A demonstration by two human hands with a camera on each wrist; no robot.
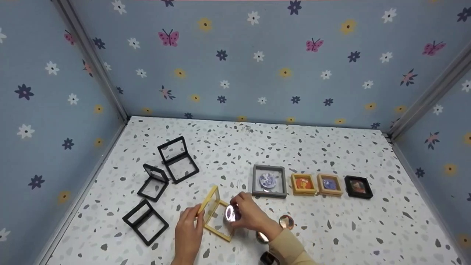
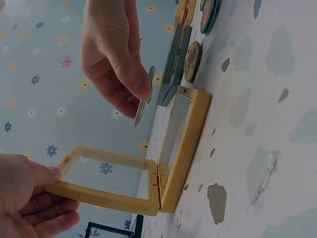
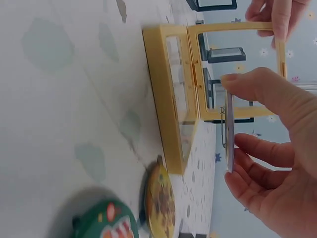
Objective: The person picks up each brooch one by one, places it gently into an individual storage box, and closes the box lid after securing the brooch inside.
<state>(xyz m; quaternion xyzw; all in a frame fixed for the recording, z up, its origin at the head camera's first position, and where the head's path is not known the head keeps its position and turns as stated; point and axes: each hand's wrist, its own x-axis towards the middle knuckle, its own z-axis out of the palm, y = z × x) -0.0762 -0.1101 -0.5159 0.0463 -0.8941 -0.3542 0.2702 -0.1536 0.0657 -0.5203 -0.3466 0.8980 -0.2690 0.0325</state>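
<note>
Between the two hands, a yellow frame (image 1: 218, 233) is set on the speckled table (image 1: 323, 235), its hinged lid (image 2: 104, 199) raised from the base. The free edge of the lid is gripped between the thumb and fingers of the left hand (image 1: 188, 232). A round badge (image 1: 232, 213) is pinched at its rim between the thumb and fingers of the right hand (image 1: 252, 213); a pin (image 3: 223, 129) is fitted on its back. The badge is held above the base, apart from it. To the left of the left hand, a black frame (image 1: 141, 219) is placed with its lid raised; farther forward on that side, a second one (image 1: 156, 179) and a third one (image 1: 175, 159) are likewise unfolded. Ahead of the right hand and toward its right, a grey frame (image 1: 269, 194) is positioned, with a lilac badge seen inside. Farther right in the same row, a small yellow frame (image 1: 304, 192), a beige frame (image 1: 331, 192) and a small black frame (image 1: 358, 195) are arranged. Beside the right wrist, a shiny disc (image 1: 286, 222) is located.
</note>
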